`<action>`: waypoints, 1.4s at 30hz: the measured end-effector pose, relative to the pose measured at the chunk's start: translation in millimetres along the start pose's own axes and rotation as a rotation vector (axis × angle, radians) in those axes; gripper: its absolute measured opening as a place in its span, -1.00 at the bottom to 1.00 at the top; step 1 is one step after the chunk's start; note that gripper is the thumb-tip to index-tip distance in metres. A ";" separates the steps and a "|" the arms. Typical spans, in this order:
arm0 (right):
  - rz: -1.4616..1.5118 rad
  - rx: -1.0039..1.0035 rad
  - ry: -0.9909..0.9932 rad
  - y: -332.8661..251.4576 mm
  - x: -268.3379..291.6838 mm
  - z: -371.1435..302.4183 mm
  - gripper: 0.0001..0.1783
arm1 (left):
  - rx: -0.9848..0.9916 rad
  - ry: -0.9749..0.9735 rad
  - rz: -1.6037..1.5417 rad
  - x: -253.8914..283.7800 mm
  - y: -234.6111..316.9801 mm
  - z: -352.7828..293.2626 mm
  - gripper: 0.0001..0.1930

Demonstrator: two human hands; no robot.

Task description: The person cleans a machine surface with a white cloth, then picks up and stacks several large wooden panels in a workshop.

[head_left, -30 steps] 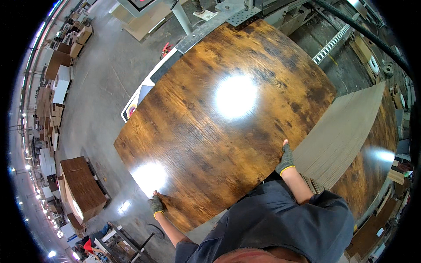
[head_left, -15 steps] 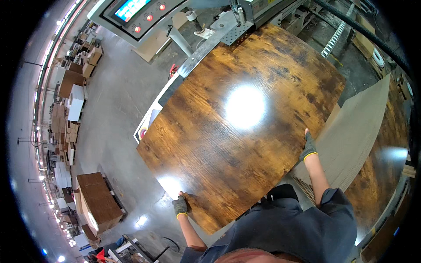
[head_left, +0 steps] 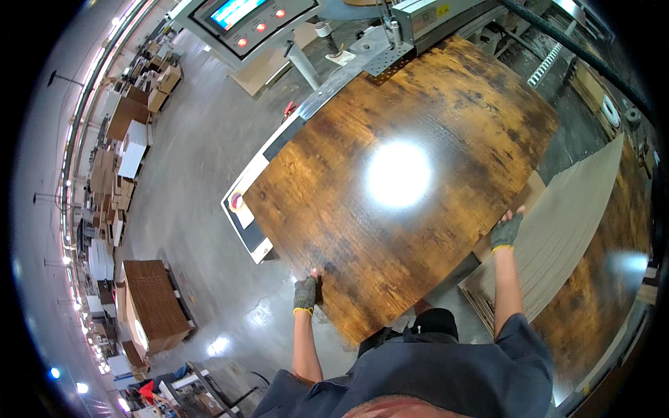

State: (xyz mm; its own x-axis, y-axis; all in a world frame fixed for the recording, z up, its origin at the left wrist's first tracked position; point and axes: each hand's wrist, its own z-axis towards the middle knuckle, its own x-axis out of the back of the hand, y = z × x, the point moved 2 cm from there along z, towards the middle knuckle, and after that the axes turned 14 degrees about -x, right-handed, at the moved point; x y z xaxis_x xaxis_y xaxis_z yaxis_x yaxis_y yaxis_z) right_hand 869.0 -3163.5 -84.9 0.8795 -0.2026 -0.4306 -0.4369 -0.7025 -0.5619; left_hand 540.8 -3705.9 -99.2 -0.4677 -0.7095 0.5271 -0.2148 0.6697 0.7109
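Observation:
A large board [head_left: 334, 160] with a brown, dark-streaked wood-grain face lies flat in front of me, its far edge at the machine. My left hand [head_left: 304, 294], in a grey fingerless glove with a yellow cuff, is closed at the board's near left edge, its fingertips by the rim. On the right-hand edge, my right hand [head_left: 506, 231], gloved alike, bends its fingers against the board close to the near right corner. The undersides of both grips are hidden. Bright light reflects off the board's middle.
A control panel [head_left: 251, 28] with a screen and red-lit buttons overhangs the machine's white-and-black side rail [head_left: 254, 237]. To my right lies a stack of grey-brown sheets [head_left: 557, 230] over another wood-grain panel [head_left: 599, 292]. A brown box [head_left: 157, 303] stands on the floor at left.
The board has slid away from me toward the machine and turned slightly, with both hands moving along. More of the side rail's near end shows. The view has shifted a little.

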 end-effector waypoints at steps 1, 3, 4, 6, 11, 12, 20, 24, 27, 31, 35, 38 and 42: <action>0.142 -0.088 -0.325 36.0 37.0 8.7 -0.11 | -0.059 -0.032 0.042 0.0 7.6 0.2 -0.30; 0.180 -0.224 -0.569 106.8 99.1 1.4 -0.23 | -0.181 -0.097 0.121 -1.4 36.1 -2.8 -0.30; 0.057 -0.260 -0.442 149.1 109.9 -24.6 -0.32 | -0.163 -0.109 0.042 -0.9 25.9 0.2 -0.30; -0.285 -0.408 -0.165 221.9 124.2 -85.5 -0.50 | -0.127 -0.132 -0.112 2.3 -5.3 9.2 -0.31; -0.375 -0.797 -0.041 354.3 100.6 -262.9 -0.56 | -0.123 -0.253 -0.258 2.3 -17.7 21.0 -0.35; -0.351 -0.862 0.059 375.8 95.3 -281.2 -0.46 | -0.122 -0.263 -0.302 2.2 -21.4 24.0 -0.37; -0.011 -0.841 -0.079 459.1 62.3 -312.0 -0.30 | -0.492 -0.297 0.164 40.5 -46.8 15.1 -0.37; -0.097 -0.683 0.175 464.4 46.4 -322.3 -0.32 | -0.597 -0.339 0.219 67.5 -56.5 -22.7 -0.45; -0.145 -0.633 0.187 488.1 44.2 -307.7 -0.26 | -0.730 -0.293 0.409 80.1 -124.8 -14.8 -0.51; -0.057 -0.547 0.177 483.2 46.5 -293.5 -0.21 | -0.655 -0.444 0.278 77.5 -146.8 -40.7 -0.53; -0.037 -0.426 0.170 477.6 35.7 -307.4 -0.21 | -0.384 -0.454 0.022 96.3 -213.2 -43.8 -0.40; 0.049 -0.426 0.217 479.8 29.6 -302.2 -0.34 | -0.443 -0.405 0.061 102.7 -254.9 -16.7 -0.51; 0.121 -0.342 0.254 471.5 29.5 -286.5 -0.38 | -0.986 -0.203 0.348 114.4 -276.3 12.0 -0.59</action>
State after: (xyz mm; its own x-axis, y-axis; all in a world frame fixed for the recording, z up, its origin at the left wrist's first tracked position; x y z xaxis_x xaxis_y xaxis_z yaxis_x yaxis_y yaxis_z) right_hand 743.0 -3696.2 -160.1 0.8630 -0.4285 -0.2675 -0.4896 -0.8400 -0.2338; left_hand 536.3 -3969.5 -240.9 -0.5234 -0.4027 0.7509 0.7047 0.2907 0.6472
